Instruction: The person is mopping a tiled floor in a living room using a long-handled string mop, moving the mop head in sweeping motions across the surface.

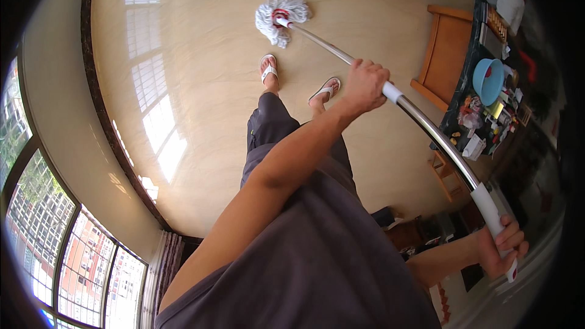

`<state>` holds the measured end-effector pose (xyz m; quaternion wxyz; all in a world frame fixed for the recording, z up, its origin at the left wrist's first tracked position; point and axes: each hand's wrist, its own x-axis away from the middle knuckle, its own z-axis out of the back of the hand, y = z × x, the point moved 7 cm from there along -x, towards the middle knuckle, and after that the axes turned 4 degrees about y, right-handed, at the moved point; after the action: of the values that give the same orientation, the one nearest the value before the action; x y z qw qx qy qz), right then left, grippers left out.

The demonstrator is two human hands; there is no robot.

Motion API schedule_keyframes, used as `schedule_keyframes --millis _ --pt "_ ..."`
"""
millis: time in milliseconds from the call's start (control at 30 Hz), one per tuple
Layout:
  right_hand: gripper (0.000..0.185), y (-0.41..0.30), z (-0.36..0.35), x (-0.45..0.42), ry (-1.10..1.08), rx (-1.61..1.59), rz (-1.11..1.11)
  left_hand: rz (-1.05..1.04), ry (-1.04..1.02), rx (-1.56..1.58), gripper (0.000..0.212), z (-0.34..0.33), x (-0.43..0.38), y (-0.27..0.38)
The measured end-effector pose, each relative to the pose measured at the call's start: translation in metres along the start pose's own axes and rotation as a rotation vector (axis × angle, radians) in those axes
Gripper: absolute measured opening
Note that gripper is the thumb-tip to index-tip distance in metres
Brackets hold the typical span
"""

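My left hand (pixel 367 83) is wrapped around the metal handle (pixel 432 130) of a string mop, just below a white collar (pixel 392 92). At the lower right, my right hand (pixel 502 246) grips the white plastic sleeve (pixel 486 205) near the handle's top end. The handle runs slanting down across my front to the floor. Its white string mop head (pixel 269 27), with a red centre, lies spread on the beige tiled floor (pixel 205 55), ahead of my feet in white thong sandals (pixel 269 71).
To the right stands a dark-topped table (pixel 468 71) bearing a blue basin (pixel 488 81) and clutter. A wooden chair (pixel 445 50) sits against it, and a small wooden stool (pixel 445 176) is nearby. A dark skirting (pixel 98 87), barred windows (pixel 45 219) and a curtain (pixel 165 260) line the left.
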<state>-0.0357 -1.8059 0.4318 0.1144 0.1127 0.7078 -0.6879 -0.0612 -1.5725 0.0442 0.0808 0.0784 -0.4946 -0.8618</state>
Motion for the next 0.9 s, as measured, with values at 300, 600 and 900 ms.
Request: schedule_keyframes --millis 300,600,900 --pt "0.009 0.203 -0.159 0.11 -0.377 -0.031 -0.505 0.441 0.136 -0.603 0.022 0.158 0.08 -0.236" --pt "0.01 0.058 0.059 0.032 -0.34 0.191 -0.29 0.145 0.075 -0.211 0.023 -0.035 0.04 -0.022" --pt "0.027 -0.143 0.16 0.017 -0.242 0.46 0.139 -0.188 -0.324 0.068 0.018 -0.114 0.02 0.161"
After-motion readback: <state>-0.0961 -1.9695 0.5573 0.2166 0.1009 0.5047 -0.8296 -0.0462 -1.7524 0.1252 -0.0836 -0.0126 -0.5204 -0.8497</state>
